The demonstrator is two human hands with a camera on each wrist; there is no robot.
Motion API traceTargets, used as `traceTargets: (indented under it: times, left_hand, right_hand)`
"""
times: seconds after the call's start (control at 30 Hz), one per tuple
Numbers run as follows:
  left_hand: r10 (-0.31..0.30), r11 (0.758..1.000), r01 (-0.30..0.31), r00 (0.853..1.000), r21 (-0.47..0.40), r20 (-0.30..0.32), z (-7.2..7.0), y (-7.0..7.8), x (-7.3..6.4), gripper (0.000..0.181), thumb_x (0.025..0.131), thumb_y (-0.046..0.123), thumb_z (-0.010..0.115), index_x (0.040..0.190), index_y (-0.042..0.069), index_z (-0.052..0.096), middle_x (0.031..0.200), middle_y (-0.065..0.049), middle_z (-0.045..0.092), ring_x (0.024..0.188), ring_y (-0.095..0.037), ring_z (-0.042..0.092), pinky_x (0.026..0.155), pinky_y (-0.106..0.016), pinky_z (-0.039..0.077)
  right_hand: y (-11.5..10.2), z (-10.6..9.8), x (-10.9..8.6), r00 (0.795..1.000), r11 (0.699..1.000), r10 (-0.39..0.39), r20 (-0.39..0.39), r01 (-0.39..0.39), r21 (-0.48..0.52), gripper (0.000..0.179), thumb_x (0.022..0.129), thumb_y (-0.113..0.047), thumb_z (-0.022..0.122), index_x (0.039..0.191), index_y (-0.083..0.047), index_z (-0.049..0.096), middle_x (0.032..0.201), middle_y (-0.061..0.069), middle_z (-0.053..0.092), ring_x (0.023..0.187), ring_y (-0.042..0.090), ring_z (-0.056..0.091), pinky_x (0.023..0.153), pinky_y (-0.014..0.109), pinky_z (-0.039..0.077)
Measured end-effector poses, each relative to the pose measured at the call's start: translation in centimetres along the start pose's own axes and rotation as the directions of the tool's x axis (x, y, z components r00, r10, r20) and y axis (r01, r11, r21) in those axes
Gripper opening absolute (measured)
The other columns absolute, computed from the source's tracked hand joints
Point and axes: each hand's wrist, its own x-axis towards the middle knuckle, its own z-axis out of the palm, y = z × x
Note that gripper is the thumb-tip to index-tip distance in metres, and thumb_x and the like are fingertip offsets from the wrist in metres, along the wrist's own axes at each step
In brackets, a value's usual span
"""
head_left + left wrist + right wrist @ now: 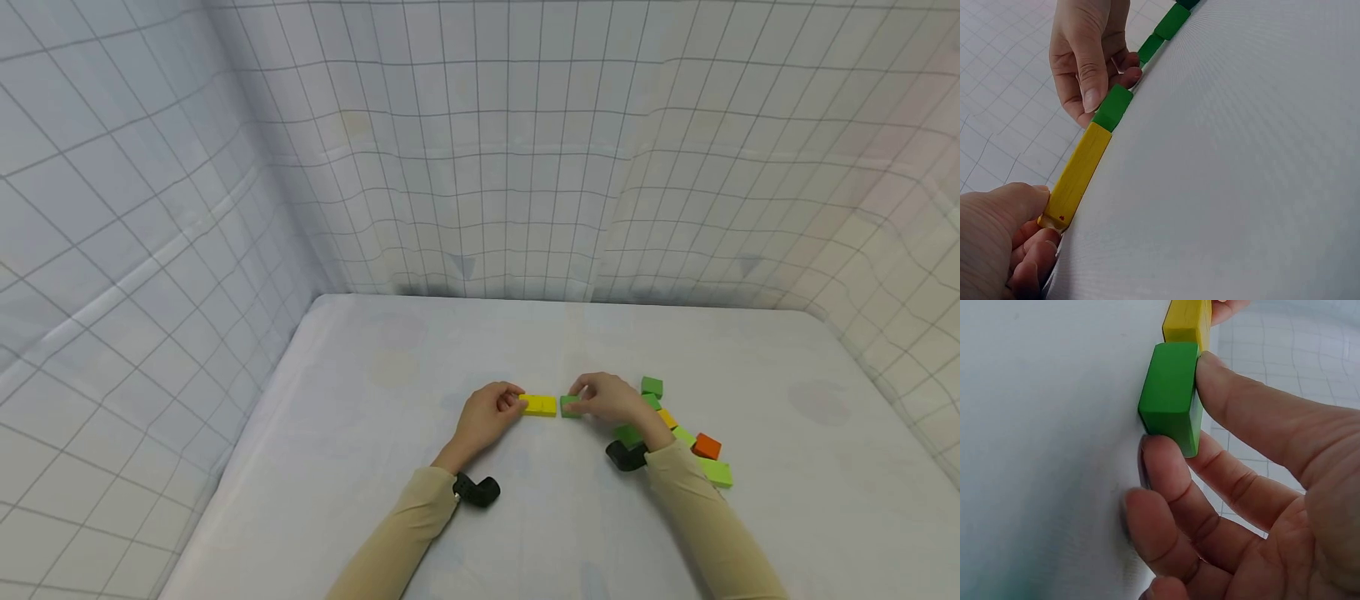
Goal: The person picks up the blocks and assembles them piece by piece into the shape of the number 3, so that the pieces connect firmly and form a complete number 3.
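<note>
On the white table lies a long yellow block. My left hand holds its left end, with the thumb on one side and curled fingertips at the end. Just right of it, my right hand pinches a green block between thumb and fingers. The other fingers of that hand curl loosely beside the green block. Green and yellow lie end to end in a line, with a narrow gap in the head view. Part of the green block is hidden by the right fingers in the head view.
Right of the right hand is a loose group of blocks: several green ones, such as a dark green block, an orange-red block and a light green block. The right forearm partly covers the group. A grid-patterned curtain hangs behind the table.
</note>
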Motion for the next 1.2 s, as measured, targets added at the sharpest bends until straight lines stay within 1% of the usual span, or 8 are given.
traceTargets:
  times: [0.3, 0.63, 0.97, 1.2]
  left_hand:
    - [-0.006, 1.000, 0.006, 1.000, -0.006, 0.004, 0.05, -0.03, -0.01, 0.020, 0.087, 0.029, 0.063, 0.099, 0.013, 0.068, 0.077, 0.005, 0.059, 0.064, -0.005, 0.049, 0.061, -0.020, 0.041]
    - [0.005, 1.000, -0.005, 1.000, -0.015, -0.003, 0.21, -0.18, 0.02, 0.020, 0.087, 0.029, 0.063, 0.098, 0.013, 0.068, 0.077, 0.005, 0.058, 0.063, -0.005, 0.049, 0.061, -0.020, 0.041]
    - [-0.001, 1.000, 0.001, 1.000, -0.010, 0.006, 0.14, -0.05, 0.02, 0.020, 0.088, 0.028, 0.063, 0.099, 0.013, 0.068, 0.078, 0.005, 0.058, 0.064, -0.005, 0.049, 0.061, -0.020, 0.041]
    - [0.005, 1.000, -0.005, 1.000, -0.001, 0.001, 0.11, -0.05, 0.05, 0.019, 0.088, 0.028, 0.063, 0.099, 0.013, 0.068, 0.078, 0.005, 0.058, 0.064, -0.005, 0.049, 0.061, -0.020, 0.041]
  right_hand:
    - [0.17, 0.34, 0.25, 1.000, 1.000, -0.013, -0.004, 0.013, 0.021, 0.033, 0.080, -0.036, 0.071, 0.102, -0.012, 0.065, 0.082, 0.003, 0.060, 0.064, 0.015, 0.051, 0.057, 0.028, 0.041]
    - [0.12, 0.58, 0.40, 1.000, 1.000, -0.020, -0.017, 0.020, 0.022, 0.032, 0.080, -0.035, 0.071, 0.102, -0.012, 0.065, 0.080, 0.003, 0.060, 0.063, 0.015, 0.051, 0.057, 0.028, 0.041]
    - [-0.04, 0.76, 0.45, 1.000, 0.999, -0.011, -0.015, 0.011, 0.034, 0.032, 0.080, -0.037, 0.070, 0.102, -0.013, 0.065, 0.080, 0.003, 0.060, 0.061, 0.014, 0.053, 0.056, 0.027, 0.040]
    - [-0.19, 0.81, 0.40, 1.000, 0.999, -0.006, -0.020, 0.007, 0.042, 0.031, 0.080, -0.036, 0.070, 0.101, -0.013, 0.066, 0.080, 0.003, 0.059, 0.060, 0.015, 0.053, 0.055, 0.028, 0.041]
